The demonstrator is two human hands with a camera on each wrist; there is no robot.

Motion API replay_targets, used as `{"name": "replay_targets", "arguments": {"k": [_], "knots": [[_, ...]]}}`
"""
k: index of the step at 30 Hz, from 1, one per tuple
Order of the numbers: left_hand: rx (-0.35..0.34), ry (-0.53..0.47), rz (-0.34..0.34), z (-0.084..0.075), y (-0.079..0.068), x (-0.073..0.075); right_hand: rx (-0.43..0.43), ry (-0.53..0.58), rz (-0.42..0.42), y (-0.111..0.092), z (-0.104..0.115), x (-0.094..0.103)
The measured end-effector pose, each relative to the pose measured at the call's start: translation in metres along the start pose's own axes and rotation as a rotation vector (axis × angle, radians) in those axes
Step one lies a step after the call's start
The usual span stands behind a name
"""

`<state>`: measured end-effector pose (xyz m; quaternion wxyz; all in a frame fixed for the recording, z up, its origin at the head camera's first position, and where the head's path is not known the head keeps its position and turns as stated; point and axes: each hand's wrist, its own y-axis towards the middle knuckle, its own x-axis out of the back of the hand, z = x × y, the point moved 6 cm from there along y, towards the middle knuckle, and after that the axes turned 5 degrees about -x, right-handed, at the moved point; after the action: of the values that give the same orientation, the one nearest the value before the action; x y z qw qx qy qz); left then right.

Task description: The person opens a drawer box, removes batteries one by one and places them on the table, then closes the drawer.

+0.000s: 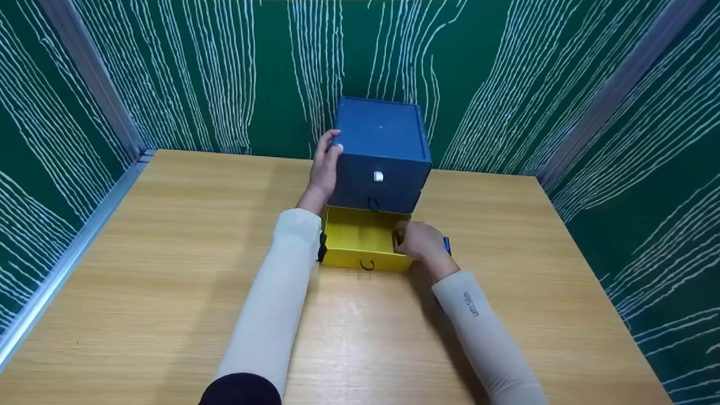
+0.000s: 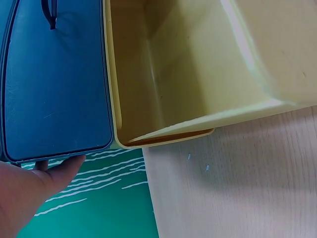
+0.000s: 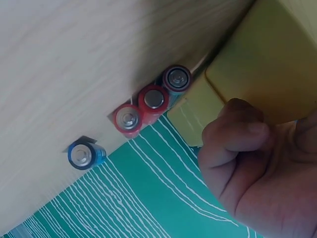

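A blue drawer box (image 1: 382,129) stands at the back of the table, a white knob (image 1: 378,176) on its front. Below it, a yellow drawer (image 1: 368,259) with a black loop pull is slid out toward me. My left hand (image 1: 325,166) rests against the box's left side, fingers at the top edge; the left wrist view shows its thumb (image 2: 67,170) along the side. My right hand (image 1: 422,239) reaches over the drawer's right wall, fingers curled inside. I cannot tell whether these fingers hold anything. The right wrist view shows the same hand (image 3: 247,163) beside the yellow wall.
On the wooden table (image 1: 197,236), right of the drawer, two red batteries (image 3: 153,99) and a dark-topped battery (image 3: 177,79) stand upright in a row. A blue battery (image 3: 85,154) stands apart from them. Green walls (image 1: 270,73) with white lines enclose the table's back and sides.
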<state>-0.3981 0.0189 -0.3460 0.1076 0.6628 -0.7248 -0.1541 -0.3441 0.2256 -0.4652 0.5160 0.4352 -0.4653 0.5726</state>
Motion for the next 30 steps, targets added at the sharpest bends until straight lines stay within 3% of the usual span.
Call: {"name": "replay_targets", "arguments": {"k": [10,15,30], "knots": [[0.024,-0.012,0.006,0.001,-0.001,0.001,-0.014,-0.022,0.012,-0.001,0.000,0.000],[0.068,-0.005,0.029,0.000,-0.003,0.001,-0.016,-0.003,0.013,-0.002,0.003,0.001],[0.092,0.032,0.105,-0.007,-0.002,-0.001,0.015,-0.104,0.002,-0.001,0.004,0.003]]}}
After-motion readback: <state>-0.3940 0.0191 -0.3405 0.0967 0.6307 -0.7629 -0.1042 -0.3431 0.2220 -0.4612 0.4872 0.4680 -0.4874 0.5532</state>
